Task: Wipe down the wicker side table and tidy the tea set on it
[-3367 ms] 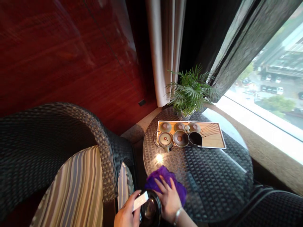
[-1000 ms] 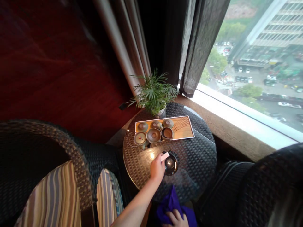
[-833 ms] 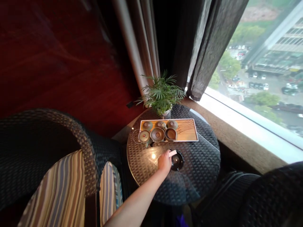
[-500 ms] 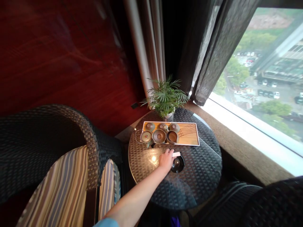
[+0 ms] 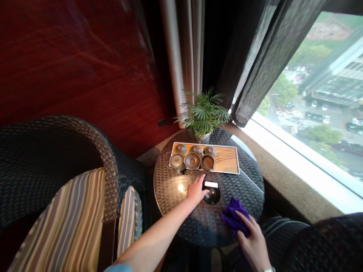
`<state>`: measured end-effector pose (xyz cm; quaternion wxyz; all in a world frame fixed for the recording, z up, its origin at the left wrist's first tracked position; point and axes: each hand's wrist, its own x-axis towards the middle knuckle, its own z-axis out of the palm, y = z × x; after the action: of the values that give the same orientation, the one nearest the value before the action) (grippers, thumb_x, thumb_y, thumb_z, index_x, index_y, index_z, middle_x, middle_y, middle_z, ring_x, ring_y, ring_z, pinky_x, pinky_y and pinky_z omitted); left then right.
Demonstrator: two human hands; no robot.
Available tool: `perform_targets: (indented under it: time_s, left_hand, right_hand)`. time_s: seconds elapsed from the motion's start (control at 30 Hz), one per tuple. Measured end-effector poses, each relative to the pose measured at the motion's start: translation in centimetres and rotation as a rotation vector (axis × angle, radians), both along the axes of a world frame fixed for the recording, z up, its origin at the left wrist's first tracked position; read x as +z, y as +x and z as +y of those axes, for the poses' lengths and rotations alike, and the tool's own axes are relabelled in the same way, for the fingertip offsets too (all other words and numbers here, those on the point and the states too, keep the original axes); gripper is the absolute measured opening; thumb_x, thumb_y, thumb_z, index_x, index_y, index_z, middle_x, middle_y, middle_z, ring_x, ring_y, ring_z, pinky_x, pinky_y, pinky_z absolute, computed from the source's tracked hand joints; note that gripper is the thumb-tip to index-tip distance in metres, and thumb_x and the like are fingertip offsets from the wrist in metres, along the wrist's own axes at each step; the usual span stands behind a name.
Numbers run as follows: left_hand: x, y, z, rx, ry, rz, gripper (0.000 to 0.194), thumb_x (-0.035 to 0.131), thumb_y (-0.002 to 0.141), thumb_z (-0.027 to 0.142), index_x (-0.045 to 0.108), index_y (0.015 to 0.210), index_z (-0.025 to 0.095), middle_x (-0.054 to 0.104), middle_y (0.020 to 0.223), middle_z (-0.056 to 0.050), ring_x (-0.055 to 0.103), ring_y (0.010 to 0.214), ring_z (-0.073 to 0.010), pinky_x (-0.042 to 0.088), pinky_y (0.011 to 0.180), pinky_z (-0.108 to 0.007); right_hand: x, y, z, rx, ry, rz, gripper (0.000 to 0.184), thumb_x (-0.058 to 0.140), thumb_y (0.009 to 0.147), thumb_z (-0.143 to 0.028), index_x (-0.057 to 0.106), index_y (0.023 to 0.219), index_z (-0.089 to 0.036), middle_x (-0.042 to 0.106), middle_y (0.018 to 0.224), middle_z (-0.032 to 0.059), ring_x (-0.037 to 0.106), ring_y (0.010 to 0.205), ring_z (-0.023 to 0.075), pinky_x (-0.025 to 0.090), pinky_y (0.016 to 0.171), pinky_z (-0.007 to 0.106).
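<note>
My left hand (image 5: 196, 190) is at the left side of a round black ashtray (image 5: 217, 197), thumb and fingers apart. Its thumb is over or against the ashtray's rim; I cannot tell whether it touches. Across the far rim of the ashtray lies a small white box-like piece (image 5: 211, 184), clear of my fingers. At the near right of the round table, my right hand (image 5: 254, 241) grips a crumpled purple cloth (image 5: 235, 217), which meets the glass tabletop.
Behind the ashtray, a tray (image 5: 228, 160) carries a teapot (image 5: 177, 160) and several brown bowls and cups. A potted plant (image 5: 204, 113) stands at the back. Wicker chairs flank the table (image 5: 167, 196), the left one (image 5: 110, 177) with striped cushions. A window is at the right.
My left hand has let go of the white piece, which now rests on the ashtray. My right hand has come into view with the purple cloth, raised from below the table edge.
</note>
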<state>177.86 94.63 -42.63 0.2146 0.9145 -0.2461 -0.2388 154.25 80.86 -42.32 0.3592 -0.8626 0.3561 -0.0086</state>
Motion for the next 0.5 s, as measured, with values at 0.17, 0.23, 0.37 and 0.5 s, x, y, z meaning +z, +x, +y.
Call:
perform_targets:
  time_s: [0.17, 0.23, 0.37, 0.5]
  left_hand:
    - [0.1, -2.2, 3.5, 0.260, -0.096, 0.109, 0.071, 0.063, 0.077, 0.038, 0.037, 0.139, 0.016, 0.061, 0.120, -0.012, 0.061, 0.106, -0.0268, 0.049, 0.092, -0.041]
    - [-0.5, -3.2, 5.6, 0.323, -0.130, 0.136, 0.063, 0.057, 0.080, 0.038, 0.040, 0.136, 0.014, 0.062, 0.115, -0.011, 0.064, 0.094, -0.0234, 0.049, 0.089, -0.038]
    - [-1.7, -3.8, 9.8, 0.538, -0.228, 0.175, 0.056, 0.049, 0.084, 0.036, 0.037, 0.134, 0.013, 0.061, 0.109, -0.009, 0.060, 0.066, -0.0142, 0.051, 0.076, -0.034]
    - [-0.6, -0.4, 12.3, 0.786, -0.347, 0.089, 0.060, 0.051, 0.083, 0.040, 0.033, 0.133, 0.012, 0.057, 0.116, -0.012, 0.060, 0.067, -0.0121, 0.051, 0.074, -0.032]
  right_hand:
    - [-1.1, 9.3, -8.1, -0.135, -0.234, 0.200, 0.057, 0.042, 0.080, -0.039, 0.048, 0.135, -0.026, 0.037, 0.143, 0.0106, 0.039, 0.126, 0.0340, 0.041, 0.100, 0.054]
    - [-2.2, 10.6, -8.6, -0.139, -0.297, 0.387, 0.058, 0.034, 0.085, -0.041, 0.034, 0.143, -0.031, 0.025, 0.152, 0.0066, 0.027, 0.134, 0.0363, 0.039, 0.094, 0.063]
    - [-3.9, 7.7, -2.2, -0.055, -0.418, 0.425, 0.057, 0.021, 0.089, -0.040, 0.023, 0.146, -0.035, 0.020, 0.154, -0.0003, 0.028, 0.134, 0.0322, 0.042, 0.087, 0.065]
    - [-3.4, 2.3, 7.6, 0.059, -0.310, 0.328, 0.053, 0.032, 0.086, -0.041, 0.041, 0.138, -0.037, 0.038, 0.147, 0.0045, 0.036, 0.130, 0.0365, 0.045, 0.084, 0.063]
